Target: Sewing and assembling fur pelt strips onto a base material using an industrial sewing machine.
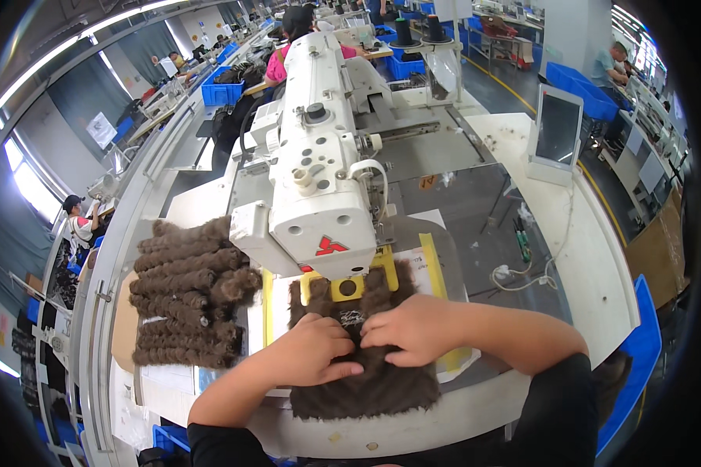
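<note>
A brown fur piece (366, 397) lies flat under the white sewing machine head (319, 210), partly beneath its yellow clamp plate (382, 268). At its middle is a dark patch with pale printing (352, 317), between my hands. My left hand (315, 350) bends its fingers into the fur left of the patch, its thumb lying across the pile. On the other side, my right hand (413, 331) has its fingers curled down on the fur, closed on it. The fur hides some fingertips. Yellow strips (432, 268) edge the white template under the piece.
Left of the machine sits a stack of rolled brown fur pieces (187, 300). A grey screen (557, 132) stands at the right, with a white cord (526, 280) and green-handled tool (522, 241) nearby. A blue bin (635, 358) is lower right. Co-workers sit at benches beyond.
</note>
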Motion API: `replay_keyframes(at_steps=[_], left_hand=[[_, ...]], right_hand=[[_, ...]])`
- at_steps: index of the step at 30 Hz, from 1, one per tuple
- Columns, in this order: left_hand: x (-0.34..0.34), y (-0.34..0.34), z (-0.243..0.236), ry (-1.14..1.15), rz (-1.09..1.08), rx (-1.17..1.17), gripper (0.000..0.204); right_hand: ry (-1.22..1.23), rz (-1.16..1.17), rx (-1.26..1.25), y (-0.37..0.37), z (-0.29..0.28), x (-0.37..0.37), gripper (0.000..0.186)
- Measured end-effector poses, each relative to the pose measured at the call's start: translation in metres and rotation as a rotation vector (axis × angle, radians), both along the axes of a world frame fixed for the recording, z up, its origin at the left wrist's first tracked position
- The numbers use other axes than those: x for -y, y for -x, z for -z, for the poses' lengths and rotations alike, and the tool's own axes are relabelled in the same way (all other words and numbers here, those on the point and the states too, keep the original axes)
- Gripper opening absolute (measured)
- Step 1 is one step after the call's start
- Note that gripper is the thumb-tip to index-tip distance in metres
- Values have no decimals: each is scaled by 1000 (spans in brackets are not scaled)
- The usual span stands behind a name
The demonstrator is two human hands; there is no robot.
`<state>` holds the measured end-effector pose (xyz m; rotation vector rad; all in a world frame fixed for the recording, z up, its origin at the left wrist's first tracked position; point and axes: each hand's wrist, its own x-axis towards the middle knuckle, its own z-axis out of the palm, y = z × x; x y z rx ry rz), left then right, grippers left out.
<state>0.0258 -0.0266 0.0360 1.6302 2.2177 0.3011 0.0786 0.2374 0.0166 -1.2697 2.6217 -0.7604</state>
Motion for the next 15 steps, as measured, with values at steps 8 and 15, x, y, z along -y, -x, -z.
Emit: replay_keyframes(at_steps=[8,15], left_hand=[[-22,-18,25,-204,28,-162,39],[-41,-33,23,-230,-68,-250,35]], right_hand=[[-269,116,144,-31,3,-22,38],[-139,357,88,-68,8,-53,31]])
